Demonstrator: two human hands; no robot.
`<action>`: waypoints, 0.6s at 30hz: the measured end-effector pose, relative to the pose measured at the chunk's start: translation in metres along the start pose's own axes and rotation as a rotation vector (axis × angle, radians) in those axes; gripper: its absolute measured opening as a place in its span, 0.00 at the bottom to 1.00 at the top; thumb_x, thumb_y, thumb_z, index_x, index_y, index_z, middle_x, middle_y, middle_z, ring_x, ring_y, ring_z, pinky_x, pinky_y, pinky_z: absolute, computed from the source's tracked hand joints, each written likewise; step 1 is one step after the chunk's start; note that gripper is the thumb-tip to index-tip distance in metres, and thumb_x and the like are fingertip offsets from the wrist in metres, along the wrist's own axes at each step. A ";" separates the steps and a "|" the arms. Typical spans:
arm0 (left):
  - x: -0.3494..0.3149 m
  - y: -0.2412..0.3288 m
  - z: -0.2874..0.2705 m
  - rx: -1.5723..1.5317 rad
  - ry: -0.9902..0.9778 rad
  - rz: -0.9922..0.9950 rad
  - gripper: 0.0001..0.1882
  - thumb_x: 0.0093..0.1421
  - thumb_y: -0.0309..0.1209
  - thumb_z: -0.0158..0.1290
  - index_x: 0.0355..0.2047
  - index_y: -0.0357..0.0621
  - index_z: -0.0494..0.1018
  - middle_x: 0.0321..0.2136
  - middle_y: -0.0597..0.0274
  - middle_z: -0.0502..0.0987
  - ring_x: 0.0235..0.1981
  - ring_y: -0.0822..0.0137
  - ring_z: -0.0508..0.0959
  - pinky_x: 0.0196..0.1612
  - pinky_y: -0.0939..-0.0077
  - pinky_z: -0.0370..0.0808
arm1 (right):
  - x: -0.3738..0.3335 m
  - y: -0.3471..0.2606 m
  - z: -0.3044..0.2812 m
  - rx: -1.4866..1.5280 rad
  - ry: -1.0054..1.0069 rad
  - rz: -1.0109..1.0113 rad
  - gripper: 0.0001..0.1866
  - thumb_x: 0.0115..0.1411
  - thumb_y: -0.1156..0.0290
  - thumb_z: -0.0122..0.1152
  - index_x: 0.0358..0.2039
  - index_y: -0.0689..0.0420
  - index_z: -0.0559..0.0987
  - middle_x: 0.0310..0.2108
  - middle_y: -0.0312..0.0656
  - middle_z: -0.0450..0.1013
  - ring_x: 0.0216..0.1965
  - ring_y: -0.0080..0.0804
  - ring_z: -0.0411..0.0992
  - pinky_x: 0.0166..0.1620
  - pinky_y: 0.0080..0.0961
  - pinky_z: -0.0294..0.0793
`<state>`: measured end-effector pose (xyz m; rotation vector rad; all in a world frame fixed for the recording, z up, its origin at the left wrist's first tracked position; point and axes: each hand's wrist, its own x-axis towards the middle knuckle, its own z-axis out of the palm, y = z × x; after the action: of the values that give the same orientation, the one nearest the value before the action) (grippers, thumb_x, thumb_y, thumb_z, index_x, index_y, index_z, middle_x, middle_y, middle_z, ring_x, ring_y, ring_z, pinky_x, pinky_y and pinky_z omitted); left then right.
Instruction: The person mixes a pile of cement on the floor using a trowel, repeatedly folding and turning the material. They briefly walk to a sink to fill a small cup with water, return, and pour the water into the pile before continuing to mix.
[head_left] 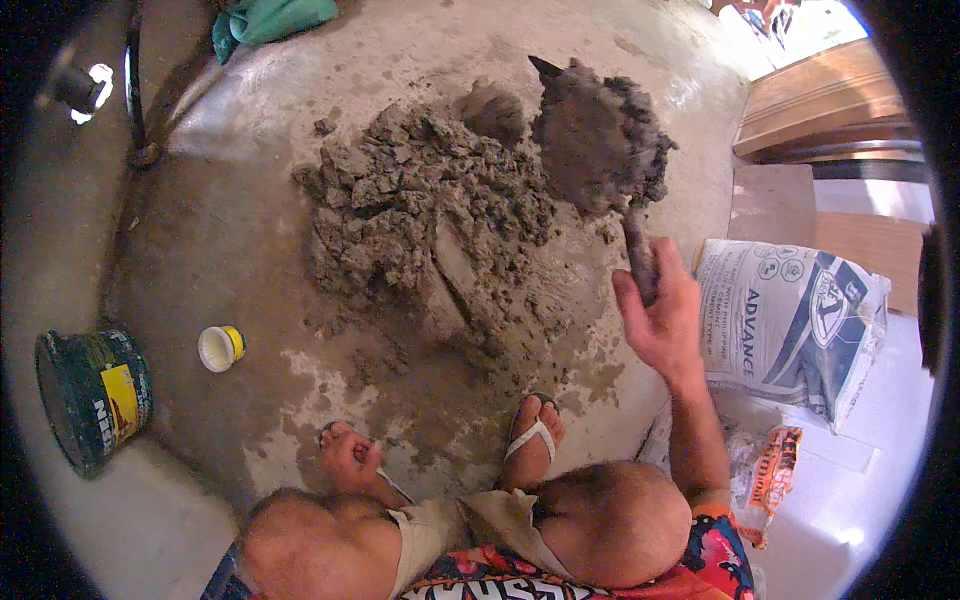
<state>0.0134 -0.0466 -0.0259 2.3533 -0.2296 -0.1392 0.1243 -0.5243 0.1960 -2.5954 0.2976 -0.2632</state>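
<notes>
My right hand (662,315) is wrapped round the handle of a trowel (640,258), with the arm stretched forward on the right. Wet grey mortar (590,145) covers most of the trowel's blade; only a dark pointed corner shows at its far left. Left of the blade lies a broad, lumpy heap of mortar (420,210) on the concrete floor. A smooth rounded lump (492,112) sits at the heap's far edge. Down by my left foot, my left hand (363,457) has its fingers curled in, and nothing shows in it.
A dark green bucket (95,400) and a small white-and-yellow tub (220,348) stand at left. At right lie a cement bag (790,325) and a torn orange-and-white bag (768,480). Green cloth (270,22) lies at the back; wooden boards (815,95) are far right.
</notes>
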 end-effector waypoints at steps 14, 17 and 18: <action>0.003 -0.008 -0.004 -0.018 -0.027 0.118 0.10 0.49 0.35 0.65 0.24 0.48 0.75 0.15 0.64 0.73 0.22 0.58 0.75 0.41 0.59 0.72 | -0.130 0.078 0.027 -0.130 -0.339 0.222 0.21 0.61 0.69 0.60 0.52 0.61 0.68 0.32 0.58 0.80 0.29 0.60 0.81 0.30 0.54 0.77; 0.012 0.004 0.003 -0.024 -0.097 0.083 0.10 0.49 0.35 0.65 0.24 0.48 0.74 0.15 0.63 0.73 0.22 0.57 0.74 0.42 0.59 0.73 | -0.133 0.179 -0.005 -0.006 -0.181 0.399 0.17 0.62 0.62 0.64 0.43 0.60 0.73 0.25 0.49 0.77 0.21 0.46 0.76 0.24 0.44 0.73; 0.004 -0.006 0.008 -0.049 -0.094 0.042 0.10 0.49 0.35 0.65 0.24 0.47 0.74 0.16 0.63 0.73 0.22 0.56 0.74 0.43 0.58 0.73 | -0.123 0.193 -0.012 0.066 -0.149 0.510 0.17 0.63 0.60 0.65 0.40 0.60 0.74 0.23 0.45 0.76 0.19 0.41 0.74 0.22 0.41 0.71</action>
<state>0.0163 -0.0484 -0.0362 2.2939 -0.3175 -0.2322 -0.0275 -0.6615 0.0923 -2.3593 0.8576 0.0993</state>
